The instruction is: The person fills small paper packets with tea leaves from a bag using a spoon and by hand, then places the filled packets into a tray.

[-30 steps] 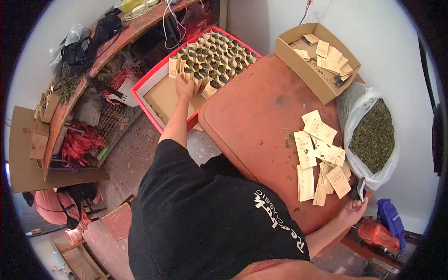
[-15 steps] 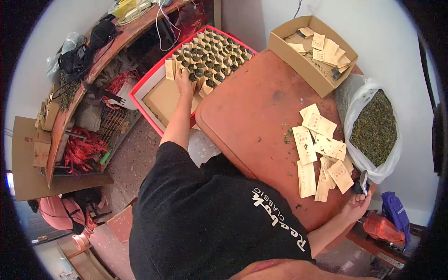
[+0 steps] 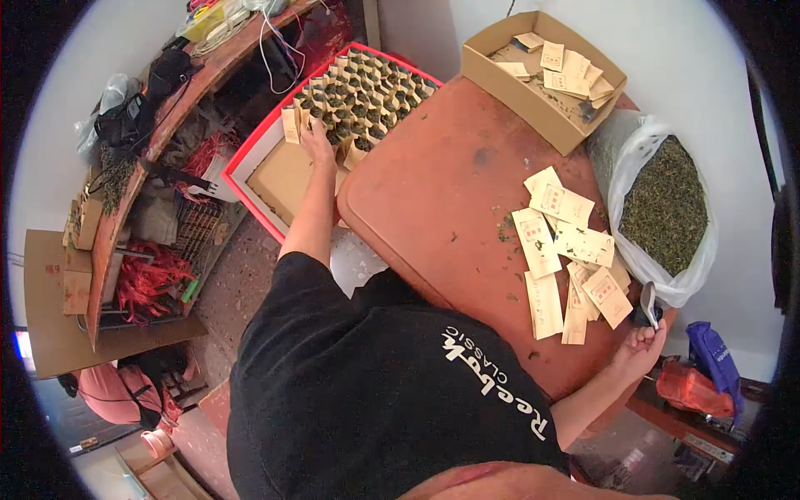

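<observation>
Settling upright packets into rows: the step in hand, by judgement. Left hand (image 3: 317, 146): at the edge of the filled packets (image 3: 358, 107), fingertips seemingly against the paper; how far its grip is parted cannot be told. Right hand (image 3: 642, 346): grip curled round the handle of a pale, smooth scoop (image 3: 649, 302), by the right edge of the tabletop (image 3: 433, 192), just beside the leaf bag (image 3: 679, 292). Next move calls for, probably: a gentle letting-go at left, packet mouths kept upward, scoop held steady.

Filled packets: tan paper, gaping mouths, dark leaf within; standing in close rows in the red box (image 3: 279, 179), white-walled, brown floor partly bare, beside the tabletop's left edge.

Tabletop: reddish brown, smooth, corner rounded, leaf crumbs scattered.

Flat packets (image 3: 585, 244): tan paper, red print, overlapping loosely near the right edge.

Carton (image 3: 523, 108): brown board, shallow, holding more packets; far edge.

Leaf bag: thin, translucent plastic, rim spread wide, full of dry-looking, coarse greenish leaf; right edge.
</observation>
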`<state>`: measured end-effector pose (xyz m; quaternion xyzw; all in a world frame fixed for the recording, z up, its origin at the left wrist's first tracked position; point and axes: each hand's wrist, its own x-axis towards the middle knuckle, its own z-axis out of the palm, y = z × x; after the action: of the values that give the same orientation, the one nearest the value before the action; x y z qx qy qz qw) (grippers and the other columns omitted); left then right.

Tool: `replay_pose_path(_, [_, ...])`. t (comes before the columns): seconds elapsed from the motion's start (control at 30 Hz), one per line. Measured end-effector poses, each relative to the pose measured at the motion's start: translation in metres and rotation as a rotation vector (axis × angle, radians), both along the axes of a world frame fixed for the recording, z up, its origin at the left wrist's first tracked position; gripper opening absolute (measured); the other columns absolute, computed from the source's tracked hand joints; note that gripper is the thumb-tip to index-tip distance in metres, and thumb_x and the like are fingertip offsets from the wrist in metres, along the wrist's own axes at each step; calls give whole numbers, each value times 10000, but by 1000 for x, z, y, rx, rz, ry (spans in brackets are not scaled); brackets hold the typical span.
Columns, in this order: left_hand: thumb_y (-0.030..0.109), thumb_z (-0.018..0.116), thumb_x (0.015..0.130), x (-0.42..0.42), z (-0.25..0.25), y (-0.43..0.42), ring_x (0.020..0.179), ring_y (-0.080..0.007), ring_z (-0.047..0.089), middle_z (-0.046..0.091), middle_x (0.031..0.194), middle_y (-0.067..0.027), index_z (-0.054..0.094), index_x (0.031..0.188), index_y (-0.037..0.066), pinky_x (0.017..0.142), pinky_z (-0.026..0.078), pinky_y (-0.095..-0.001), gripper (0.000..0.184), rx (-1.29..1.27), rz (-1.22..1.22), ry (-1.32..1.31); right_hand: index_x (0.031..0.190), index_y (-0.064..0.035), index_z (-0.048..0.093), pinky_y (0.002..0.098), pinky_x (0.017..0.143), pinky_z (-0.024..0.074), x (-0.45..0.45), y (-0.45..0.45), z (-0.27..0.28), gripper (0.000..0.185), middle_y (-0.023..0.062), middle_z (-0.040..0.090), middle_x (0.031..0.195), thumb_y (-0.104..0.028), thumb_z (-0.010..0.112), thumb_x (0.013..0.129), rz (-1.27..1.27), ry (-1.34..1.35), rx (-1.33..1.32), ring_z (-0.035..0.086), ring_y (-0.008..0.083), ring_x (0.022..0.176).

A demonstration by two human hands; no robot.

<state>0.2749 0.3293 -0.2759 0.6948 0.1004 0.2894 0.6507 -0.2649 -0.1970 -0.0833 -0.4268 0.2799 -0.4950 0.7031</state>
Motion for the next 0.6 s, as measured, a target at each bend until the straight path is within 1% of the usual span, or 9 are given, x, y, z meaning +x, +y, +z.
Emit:
replay_pose_path(0.07, [353,488,929,-5,6,-1,1161,-387,534,550,1283,-286,494,1308,-88,994,402,-432,581,-30,2,9,1199,-19,569,208,460,367,1,2,2,264,15,536,693,-196,516,1012,-17,-9,9,482,79,552])
replay_pose_path(0.17, [359,471,934,-10,16,-6,1132,-389,546,556,1269,-286,488,1307,-91,1000,397,-438,585,-166,15,73,1192,-18,566,205,457,360,-2,1,1,258,13,537,695,-195,516,1011,48,-21,-10,477,72,549])
replay_pose_path(0.27, [368,462,937,1,0,-5,1159,-397,527,531,1296,-290,479,1316,-86,1015,395,-436,592,-239,22,75,1191,-19,562,201,453,353,2,7,6,256,11,537,697,-193,526,1007,30,-11,-13,467,65,540])
replay_pose_path(0.3, [372,460,938,-1,6,-7,1172,-400,518,519,1310,-292,474,1321,-84,1023,392,-436,596,-251,16,93,1187,-19,565,201,453,353,3,6,5,253,10,539,698,-191,530,1005,16,-7,0,466,65,537])
replay_pose_path(0.37, [383,459,939,-6,18,-12,1211,-407,493,483,1353,-297,460,1340,-74,1044,382,-439,608,-235,-19,183,1178,-18,570,200,452,354,3,6,5,248,9,543,701,-188,537,1000,-15,3,27,463,63,533])
replay_pose_path(0.47, [402,455,941,12,-2,-7,1251,-409,456,438,1396,-302,444,1364,-61,1065,365,-448,627,-116,24,211,1160,-16,579,200,445,353,4,8,5,238,10,551,697,-183,545,994,-8,-11,12,461,66,521])
replay_pose_path(0.57, [428,446,942,3,10,-11,1282,-410,424,413,1419,-303,441,1370,-55,1076,348,-461,646,-44,22,232,1150,-9,584,200,438,358,4,9,6,238,12,564,693,-185,545,993,3,-14,7,471,68,513])
replay_pose_path(0.6, [437,441,943,6,5,-9,1289,-409,417,406,1427,-299,432,1380,-51,1079,347,-460,656,-60,29,221,1152,-7,584,200,437,360,5,9,6,241,14,567,691,-185,544,994,-3,-12,8,475,69,513])
